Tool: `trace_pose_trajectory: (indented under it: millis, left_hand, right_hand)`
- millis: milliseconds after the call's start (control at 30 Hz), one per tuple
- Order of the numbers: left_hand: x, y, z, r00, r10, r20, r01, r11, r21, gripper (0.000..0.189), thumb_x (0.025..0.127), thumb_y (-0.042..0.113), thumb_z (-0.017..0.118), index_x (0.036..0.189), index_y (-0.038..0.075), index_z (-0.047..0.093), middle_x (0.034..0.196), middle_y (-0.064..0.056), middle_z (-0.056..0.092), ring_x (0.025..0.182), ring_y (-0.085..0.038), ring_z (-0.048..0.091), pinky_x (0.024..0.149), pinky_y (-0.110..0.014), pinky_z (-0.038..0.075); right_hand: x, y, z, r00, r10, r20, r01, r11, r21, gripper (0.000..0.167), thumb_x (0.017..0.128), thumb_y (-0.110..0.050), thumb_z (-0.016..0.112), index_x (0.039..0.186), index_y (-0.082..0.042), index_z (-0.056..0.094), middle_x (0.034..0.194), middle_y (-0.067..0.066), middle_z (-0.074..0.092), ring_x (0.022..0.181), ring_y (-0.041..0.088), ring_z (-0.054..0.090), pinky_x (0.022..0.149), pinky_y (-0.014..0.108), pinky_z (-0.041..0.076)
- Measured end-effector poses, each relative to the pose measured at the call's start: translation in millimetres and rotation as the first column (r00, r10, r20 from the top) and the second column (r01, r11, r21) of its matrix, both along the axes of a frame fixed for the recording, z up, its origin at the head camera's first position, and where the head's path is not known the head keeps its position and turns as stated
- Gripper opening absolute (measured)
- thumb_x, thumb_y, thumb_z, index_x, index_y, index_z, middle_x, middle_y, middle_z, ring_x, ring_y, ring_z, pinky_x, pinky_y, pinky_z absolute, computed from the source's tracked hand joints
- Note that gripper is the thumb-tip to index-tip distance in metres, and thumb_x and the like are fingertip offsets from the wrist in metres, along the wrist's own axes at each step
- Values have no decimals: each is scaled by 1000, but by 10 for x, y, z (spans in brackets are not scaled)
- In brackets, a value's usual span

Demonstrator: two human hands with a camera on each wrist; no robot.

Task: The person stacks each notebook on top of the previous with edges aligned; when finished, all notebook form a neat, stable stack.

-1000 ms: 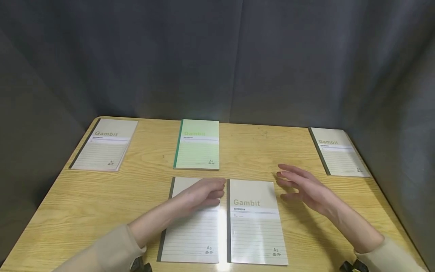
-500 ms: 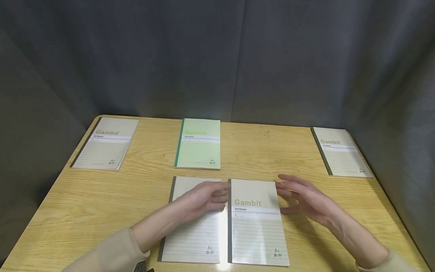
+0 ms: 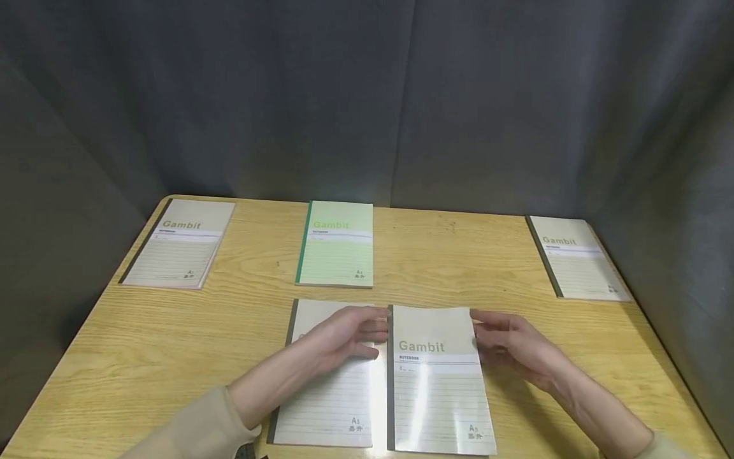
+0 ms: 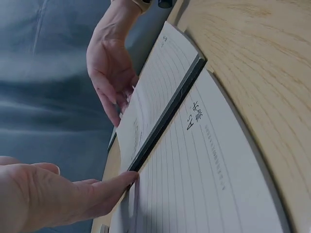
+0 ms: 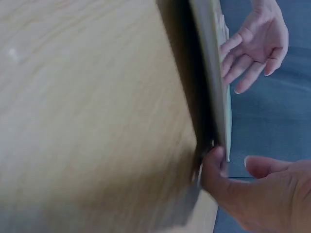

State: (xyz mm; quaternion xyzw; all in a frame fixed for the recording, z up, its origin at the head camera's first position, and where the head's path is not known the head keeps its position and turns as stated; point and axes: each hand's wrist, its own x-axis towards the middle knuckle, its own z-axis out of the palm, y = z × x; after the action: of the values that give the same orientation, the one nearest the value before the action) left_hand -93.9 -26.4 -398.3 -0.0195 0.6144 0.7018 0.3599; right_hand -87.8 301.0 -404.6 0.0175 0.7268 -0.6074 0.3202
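At the lower centre of the head view, we have the white notebook [image 3: 438, 395] between our grips, its right edge seemingly raised off the worktop [image 3: 229, 344]. Our left grip [image 3: 344, 335] has fairly straight fingers, touching the dark spine [image 4: 167, 115]; our right grip [image 3: 522, 344] appears to pinch the opposite edge near its upper corner. We'd do best to hold both sides level, press lightly so the cover doesn't bow, and mind the neighbouring notebook [image 3: 323, 408] just beside the spine

Right hand [image 5: 260, 194] against 1 notebook [image 5: 214, 73]
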Motion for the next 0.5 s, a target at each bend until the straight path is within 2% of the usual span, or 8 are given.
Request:
trace_pose_trajectory:
  millis: [167,267,400,467,500]
  left_hand:
    - [18,18,10,998,-44,-49,45,999,9,59,107,30,44,157,0,38,163,-27,36,152,-47,34,120,-65,38]
    - [-2,11,28,998,-35,-44,37,998,54,59,107,32,44,160,7,34,169,-21,28,152,-48,34,119,-65,38]
    - [-51,-10,71,999,12,-49,-7,995,96,58,106,25,48,161,13,35,169,-14,29,149,-42,40,115,-57,47]
    - [-86,-24,108,996,30,-83,-23,996,83,59,104,19,50,161,18,36,170,-9,29,152,-36,37,114,-54,49]
    - [-107,-35,134,994,39,-103,-33,998,61,61,103,16,52,161,22,37,168,-9,34,150,-35,41,115,-53,48]
  right_hand:
    - [19,2,-8,999,49,-15,-49,999,-11,83,104,-14,59,166,-7,4,133,13,63,115,10,65,96,27,57]
    - [-6,-14,8,997,80,-12,-81,996,-37,92,102,-13,61,166,-14,-5,139,16,64,114,14,68,96,28,57]
    - [-76,-53,54,996,84,-13,-85,991,-102,96,103,-13,61,165,-18,-12,134,4,69,107,11,70,89,29,60]
    - [-126,-83,95,998,60,-29,-63,988,-142,96,103,-11,60,166,-20,-12,131,-4,70,100,8,70,83,27,61]
    - [-156,-100,120,998,45,-43,-51,986,-159,95,103,-10,60,166,-21,-11,130,-7,69,98,7,69,80,25,60]
